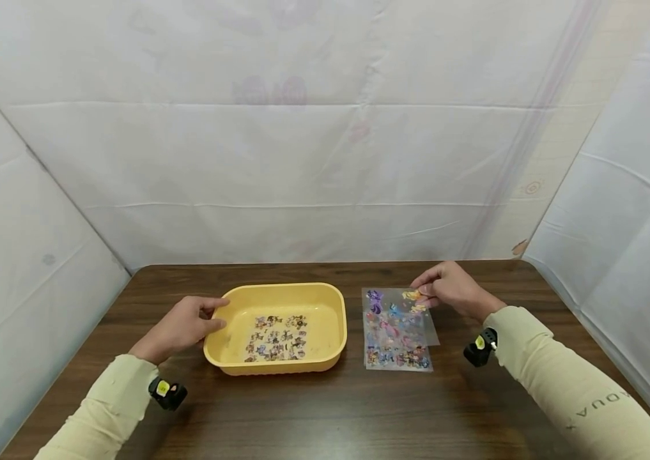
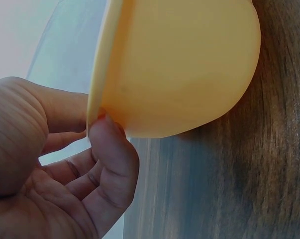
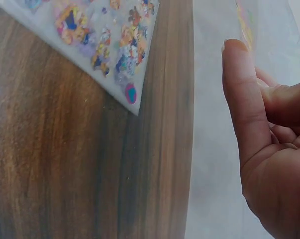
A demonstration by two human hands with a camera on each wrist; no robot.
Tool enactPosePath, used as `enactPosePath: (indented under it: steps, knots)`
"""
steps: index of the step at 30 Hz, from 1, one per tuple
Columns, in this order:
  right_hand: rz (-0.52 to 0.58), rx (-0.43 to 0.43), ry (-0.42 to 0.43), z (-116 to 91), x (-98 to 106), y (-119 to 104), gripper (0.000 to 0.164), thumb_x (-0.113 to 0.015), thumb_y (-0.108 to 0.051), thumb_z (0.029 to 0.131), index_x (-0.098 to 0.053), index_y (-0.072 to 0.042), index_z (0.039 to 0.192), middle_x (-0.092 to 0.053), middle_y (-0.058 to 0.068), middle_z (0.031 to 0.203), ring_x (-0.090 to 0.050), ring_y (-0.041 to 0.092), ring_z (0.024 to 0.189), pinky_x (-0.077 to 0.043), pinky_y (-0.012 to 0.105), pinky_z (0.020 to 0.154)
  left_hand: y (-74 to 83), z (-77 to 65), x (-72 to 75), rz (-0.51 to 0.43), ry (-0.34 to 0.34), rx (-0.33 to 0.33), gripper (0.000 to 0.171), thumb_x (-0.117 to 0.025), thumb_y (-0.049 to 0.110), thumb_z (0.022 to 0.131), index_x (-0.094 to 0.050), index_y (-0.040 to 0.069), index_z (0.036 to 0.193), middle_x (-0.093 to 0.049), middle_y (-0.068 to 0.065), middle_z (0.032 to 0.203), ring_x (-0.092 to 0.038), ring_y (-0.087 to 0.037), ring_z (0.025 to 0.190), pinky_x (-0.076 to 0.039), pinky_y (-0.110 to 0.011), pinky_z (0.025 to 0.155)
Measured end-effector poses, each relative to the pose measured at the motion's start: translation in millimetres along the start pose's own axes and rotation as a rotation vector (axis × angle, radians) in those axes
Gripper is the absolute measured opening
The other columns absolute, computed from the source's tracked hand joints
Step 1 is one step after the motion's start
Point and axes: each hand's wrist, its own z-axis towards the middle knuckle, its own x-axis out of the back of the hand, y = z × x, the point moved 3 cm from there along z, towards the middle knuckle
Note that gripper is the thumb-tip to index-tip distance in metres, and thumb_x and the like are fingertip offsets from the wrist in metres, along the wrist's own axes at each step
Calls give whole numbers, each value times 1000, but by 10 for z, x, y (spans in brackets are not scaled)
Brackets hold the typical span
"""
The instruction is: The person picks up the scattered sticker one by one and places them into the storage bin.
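Head view: what does the left hand (image 1: 183, 322) have?

It grips the end of a yellow tray (image 1: 275, 369). The left wrist view shows the thumb (image 2: 112, 144) against one face of the rim and a finger on the other, so the hand is narrow, holding that edge.

And where does the tray sit?

On the dark wooden table (image 1: 313, 415), between the two hands, just to the right of the left one. Small printed figures (image 1: 276, 337) lie inside it; whether they are on one clear sheet or several, I cannot tell.

What about the right hand (image 1: 454, 289)?

Fingertips drawn together, it pinches the far right corner of a clear sheet (image 1: 394, 310) with purple, blue, pink and yellow figures. In the right wrist view, a bit of yellow print shows above the forefinger (image 3: 242, 89).

Anything under that sheet?

Yes, more figured film (image 1: 398, 359), nearer the person than the right hand and to its left; I cannot count the layers.

What is around the arms?

Pale yellow sleeves (image 1: 580, 383), a black device (image 1: 479, 348) at each wrist, and white cloth (image 1: 301, 160) beyond both hands.
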Motion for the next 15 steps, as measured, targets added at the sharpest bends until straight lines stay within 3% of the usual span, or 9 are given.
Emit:
enactPosePath:
  steps: [15]
  knots:
    - [-8,-17,10,90,-98,-139,27,-51,4,103,-71,12,121,-70,28,118,-75,17,83,-64,31,75,-2,40,1,-2,3,-19,56,-65,11,103,-48,-5,153,-61,-18,108,-58,-20,70,-52,-35,56]
